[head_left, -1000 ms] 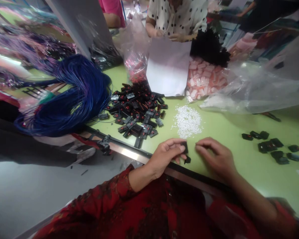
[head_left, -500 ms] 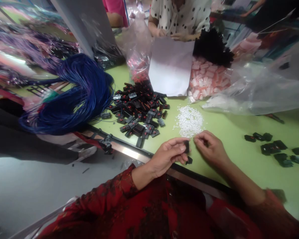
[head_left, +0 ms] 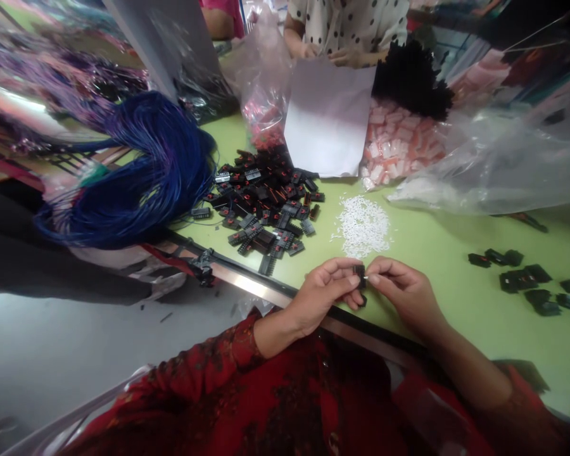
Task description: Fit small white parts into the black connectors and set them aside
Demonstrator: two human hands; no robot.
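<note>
Between the thumb and fingers of my left hand (head_left: 323, 292) is a black connector housing (head_left: 359, 273). A second black piece (head_left: 363, 301) shows under its lower fingers. My right hand (head_left: 406, 290) pinches a tiny white plug (head_left: 367, 277), its tip at the right side of the housing; whether it is inside cannot be made out. Just beyond both hands lies a pile of small white plugs (head_left: 363, 225). Left of that is a heap of black connector housings (head_left: 270, 209), some with red parts.
A thick bundle of blue wires (head_left: 147, 171) hangs over the table edge at left. Behind are a white sheet (head_left: 330, 120), bagged pink pieces (head_left: 399, 139) and clear plastic (head_left: 494, 177). Several black housings (head_left: 522, 278) lie at right. A person in a dotted shirt (head_left: 346, 25) sits opposite.
My right hand has come from the edge of the white pile to the housing, with a white plug in its fingertips. My left hand still holds the housing.
</note>
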